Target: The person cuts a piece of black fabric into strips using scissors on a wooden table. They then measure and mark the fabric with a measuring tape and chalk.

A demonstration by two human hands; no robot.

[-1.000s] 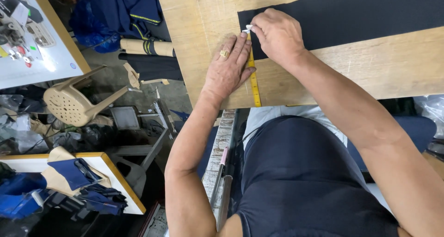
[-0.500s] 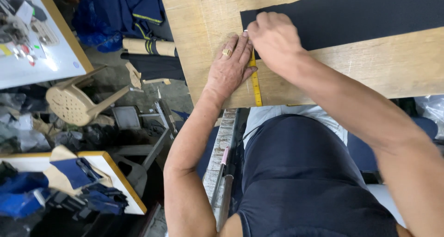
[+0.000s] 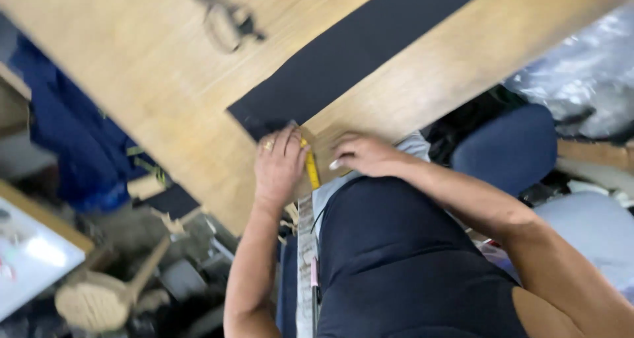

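Centre of frame: left hand point(image 3: 279, 169) laid flat, fingers together and pressed down on the yellow tape measure point(image 3: 312, 169), pinning it across the near edge of the wooden table point(image 3: 152, 87). Just right of it: right hand point(image 3: 366, 154), fingers loosely curled with the tips resting on the table edge, apparently beside the tape's lower end; motion blur leaves it unclear whether anything is pinched there. Running from the centre toward the upper right: 1 long strip of black fabric point(image 3: 370, 47), its near end lying under or against the left fingertips. Upper left of the table: a dark blurred object, perhaps scissors point(image 3: 228, 21). Lower left, off the table: a pale stool point(image 3: 99, 302); left edge: blue cloth point(image 3: 66, 153).

Risks as judged from this view: tape sliding out of line if the left palm lifts or rocks, giving a false reading. Fabric end creeping or wrinkling under finger pressure, shifting the measured edge. Tape hanging past the table edge and pulled askew by its own weight.
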